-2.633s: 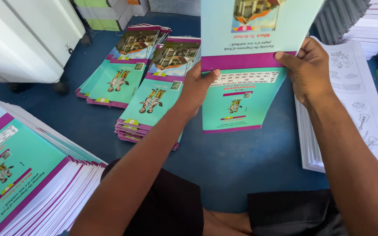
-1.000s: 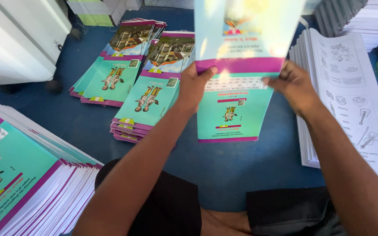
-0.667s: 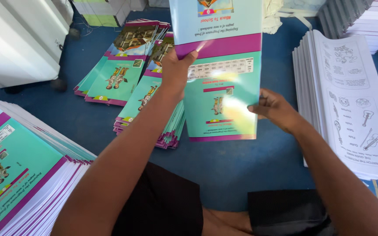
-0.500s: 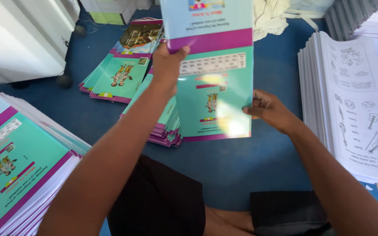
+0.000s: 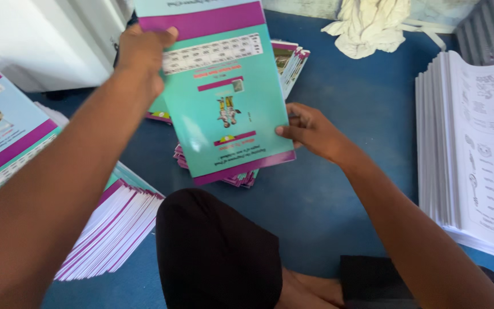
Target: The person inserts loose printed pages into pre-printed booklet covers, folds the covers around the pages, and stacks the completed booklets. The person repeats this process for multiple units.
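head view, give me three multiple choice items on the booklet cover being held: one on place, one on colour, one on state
1. Where is the stack of white printed pages?
A. to the person's right
B. on the person's lap
C. under the cloth

2. What colour is the band across the held cover sheet?
A. orange
B. purple
C. black

3. How is the cover sheet held?
A. lying flat, untouched
B. by one hand only
C. by both hands

Answers: 1 A, it sits at the right edge. 2 B, a purple strip crosses the teal sheet. 3 C, the left hand grips its upper edge and the right hand its lower side edge.
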